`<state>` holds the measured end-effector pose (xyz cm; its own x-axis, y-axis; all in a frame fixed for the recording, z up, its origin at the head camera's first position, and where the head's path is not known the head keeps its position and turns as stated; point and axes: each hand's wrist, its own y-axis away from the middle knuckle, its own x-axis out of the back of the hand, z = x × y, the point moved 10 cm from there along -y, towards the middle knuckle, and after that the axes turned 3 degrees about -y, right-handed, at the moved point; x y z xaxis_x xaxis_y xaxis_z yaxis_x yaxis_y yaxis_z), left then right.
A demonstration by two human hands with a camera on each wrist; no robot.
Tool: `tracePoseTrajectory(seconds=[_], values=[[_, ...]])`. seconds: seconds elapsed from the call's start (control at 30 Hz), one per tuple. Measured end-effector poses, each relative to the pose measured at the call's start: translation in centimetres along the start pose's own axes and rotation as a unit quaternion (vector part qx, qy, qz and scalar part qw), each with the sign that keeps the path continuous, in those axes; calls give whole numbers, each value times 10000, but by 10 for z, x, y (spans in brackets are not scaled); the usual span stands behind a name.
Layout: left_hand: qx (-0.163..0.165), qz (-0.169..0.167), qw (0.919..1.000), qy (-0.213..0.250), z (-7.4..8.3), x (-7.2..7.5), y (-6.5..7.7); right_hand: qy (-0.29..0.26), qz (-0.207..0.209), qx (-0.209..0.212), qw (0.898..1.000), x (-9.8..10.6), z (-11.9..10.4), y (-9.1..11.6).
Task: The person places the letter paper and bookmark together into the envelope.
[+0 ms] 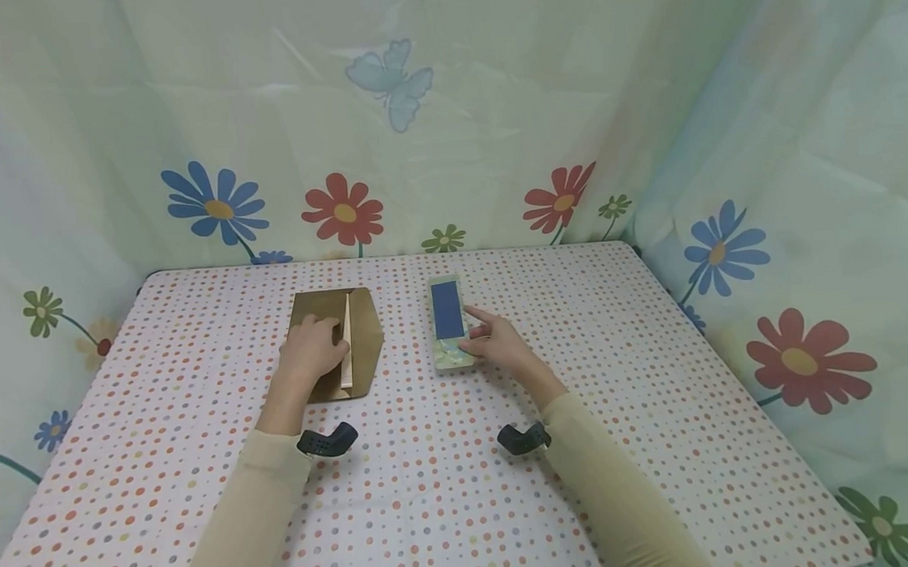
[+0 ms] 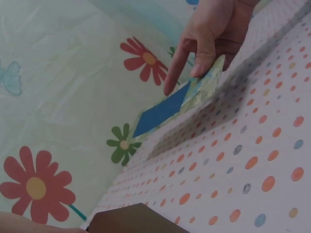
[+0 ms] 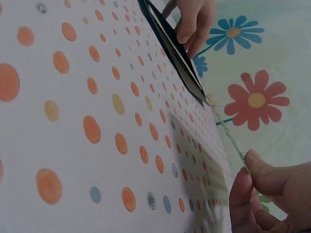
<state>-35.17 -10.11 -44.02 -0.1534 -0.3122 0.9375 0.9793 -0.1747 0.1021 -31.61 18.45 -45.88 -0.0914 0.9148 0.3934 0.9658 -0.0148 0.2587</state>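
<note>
My left hand point(image 1: 312, 348) is on a brown envelope point(image 1: 321, 301) at the left of the table, fingers bent at its mouth. The envelope's pointed flap point(image 1: 368, 345) lies unfolded to the right, and a pale strip point(image 1: 347, 354) of the inside shows along the opening. In the right wrist view the left thumb and fingers point(image 3: 194, 24) grip the envelope's upper layer, partly hidden. To the right, my right hand point(image 1: 496, 342) pinches a thin pale-green patterned card point(image 1: 453, 356) with a dark blue panel point(image 1: 447, 310). The left wrist view shows this card tilted above the tabletop.
A white cloth with coloured dots covers the table point(image 1: 431, 501). Behind it and at the sides hang pale curtains point(image 1: 492, 90) printed with flowers and a butterfly. Black devices point(image 1: 328, 440) are strapped at both wrists, over the sleeves' ends.
</note>
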Motion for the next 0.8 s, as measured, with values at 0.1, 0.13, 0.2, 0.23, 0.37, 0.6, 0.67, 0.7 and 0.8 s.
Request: tracePoseTrajectory(seconds=[0.1,0.13,0.2,0.23,0.37,0.6,0.67,0.7,0.8], values=[[1,-4,10000,-14,0,0,0,-157,-16,-39,9999,-3,0,-1],[0,-1,10000,-17,0,0,0,-181,-20,-40,9998,-4,-1,-1],[9,-6,10000,-11,0,0,0,-216,-40,-26,9998,-6,-2,0],[16,-9,10000,-10,0,0,-1,-223,-44,-26,9997,-6,-2,-1],[68,-20,10000,25,-1,1,-1,-191,-112,46,9997,-10,-4,-1],[32,-48,10000,25,-1,1,-1,-233,-186,132,9995,-17,-6,-6],[10,-57,10000,20,-1,1,-1,-263,-207,150,9993,-20,-7,-6],[7,-54,10000,15,-1,1,-2,-266,-221,166,9993,-22,-9,-5],[11,-30,10000,2,-2,0,-2,-314,-221,182,9991,-25,-11,-4]])
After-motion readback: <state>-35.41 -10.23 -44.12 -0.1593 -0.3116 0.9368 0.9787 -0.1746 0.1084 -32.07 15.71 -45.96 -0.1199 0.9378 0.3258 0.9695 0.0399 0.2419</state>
